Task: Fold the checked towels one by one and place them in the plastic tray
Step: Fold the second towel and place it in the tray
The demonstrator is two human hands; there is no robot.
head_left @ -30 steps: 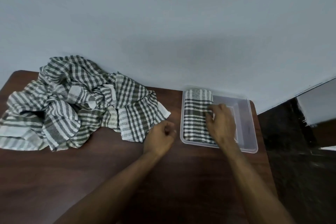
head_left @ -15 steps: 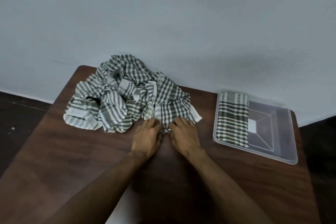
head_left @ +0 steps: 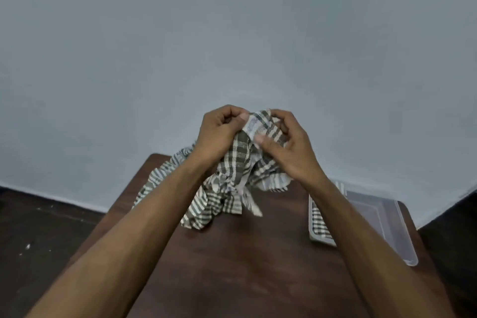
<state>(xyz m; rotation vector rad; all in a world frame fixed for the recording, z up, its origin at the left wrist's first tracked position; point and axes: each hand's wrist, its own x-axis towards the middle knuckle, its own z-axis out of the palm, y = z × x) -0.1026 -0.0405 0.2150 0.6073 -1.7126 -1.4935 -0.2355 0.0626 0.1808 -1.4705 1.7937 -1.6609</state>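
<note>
desk (head_left: 258, 266): brown, under your arms | tray (head_left: 387, 224): right on desk, folded towel (head_left: 318, 224) in its left side | pile (head_left: 206, 204): far centre, crumpled | your left hand (head_left: 219, 134) and right hand (head_left: 289, 147): raised above pile, both pinching top edge of one lifted towel (head_left: 258, 126)

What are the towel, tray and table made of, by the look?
Towel held up by both hands: soft woven cloth, likely cotton, matte; it crumples and drapes, and the check looks woven in.
Tray: clear, slightly frosted plastic; the folded towel inside shows through its wall, and the rim is thin and glossy.
Table: dark brown wood or wood-look laminate, with faint grain streaks and a low sheen; cannot tell which.
</note>
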